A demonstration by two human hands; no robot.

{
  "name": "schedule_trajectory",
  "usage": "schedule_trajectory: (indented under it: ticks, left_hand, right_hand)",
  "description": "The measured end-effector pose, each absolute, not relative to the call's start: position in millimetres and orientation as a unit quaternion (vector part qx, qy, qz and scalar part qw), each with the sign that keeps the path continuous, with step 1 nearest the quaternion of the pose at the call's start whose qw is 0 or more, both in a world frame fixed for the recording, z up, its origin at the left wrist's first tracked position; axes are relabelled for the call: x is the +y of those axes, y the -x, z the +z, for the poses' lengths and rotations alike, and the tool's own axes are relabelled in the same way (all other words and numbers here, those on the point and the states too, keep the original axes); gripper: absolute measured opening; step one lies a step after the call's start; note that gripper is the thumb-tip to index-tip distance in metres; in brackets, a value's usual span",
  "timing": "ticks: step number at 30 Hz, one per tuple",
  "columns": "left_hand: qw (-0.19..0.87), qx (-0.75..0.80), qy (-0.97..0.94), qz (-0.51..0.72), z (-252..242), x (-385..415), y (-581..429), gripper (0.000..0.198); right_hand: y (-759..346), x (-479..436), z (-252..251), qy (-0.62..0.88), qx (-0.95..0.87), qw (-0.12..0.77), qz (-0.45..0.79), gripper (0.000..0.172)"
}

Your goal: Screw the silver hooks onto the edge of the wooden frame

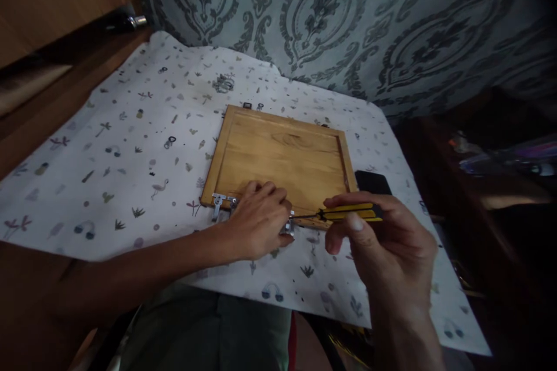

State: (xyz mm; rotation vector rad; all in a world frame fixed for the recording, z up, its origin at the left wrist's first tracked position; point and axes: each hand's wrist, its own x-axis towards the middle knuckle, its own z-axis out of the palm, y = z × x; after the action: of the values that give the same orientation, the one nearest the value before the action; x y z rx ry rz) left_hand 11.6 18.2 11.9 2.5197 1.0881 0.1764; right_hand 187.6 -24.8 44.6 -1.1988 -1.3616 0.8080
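Note:
A framed wooden panel [287,151] lies flat on the printed cloth. My left hand [260,220] is bent over its near edge, fingers curled and thumb low, gripping a small silver metal bracket [289,225] that is partly hidden under it. Another silver metal bracket [217,202] shows at the panel's near left corner. In my right hand [387,243] is a screwdriver [350,213] with a yellow and black handle, pinched between thumb and fingers. Its dark shaft points left, and the tip reaches the bracket beside my left hand; exact contact is hard to make out.
White cloth [174,127] with small printed motifs covers the table. A black flat object [373,182] lies just right of the panel. Patterned wallpaper [322,11] rises behind. Wooden furniture [56,81] stands at left, and a dark shelf with items [487,168] is at right.

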Motion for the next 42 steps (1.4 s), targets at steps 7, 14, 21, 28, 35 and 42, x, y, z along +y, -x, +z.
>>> schedule_trajectory:
  ticks: [7, 14, 21, 28, 35, 42]
  left_hand:
    - [0.194, 0.385, -0.899, 0.072, 15.3, 18.6, -10.5, 0.038]
    - [0.180, 0.382, -0.902, 0.095, 8.3, 17.2, -10.3, 0.038]
    - [0.189, 0.380, -0.898, 0.112, 4.5, 16.4, -9.4, 0.037]
    - [0.193, 0.384, -0.897, 0.099, 8.4, 18.4, -9.5, 0.037]
    - [0.184, 0.380, -0.901, 0.099, 7.5, 17.0, -9.0, 0.039]
    - [0.181, 0.383, -0.902, 0.086, 10.9, 17.6, -9.9, 0.038]
  right_hand:
    - [-188.3, -21.0, 39.6, 0.526, -0.533, 0.581, 0.320, 0.026]
    - [-195.2, -26.5, 42.0, 0.485, -0.578, 0.554, 0.352, 0.028]
    - [-199.6, -24.3, 39.4, 0.489, -0.576, 0.575, 0.314, 0.013]
    - [-199.6, -30.9, 39.4, 0.479, -0.580, 0.569, 0.332, 0.026]
    - [-193.2, -31.9, 44.3, 0.489, -0.581, 0.585, 0.286, 0.013]
    - [-192.9, -30.5, 41.0, 0.495, -0.563, 0.587, 0.304, 0.023]
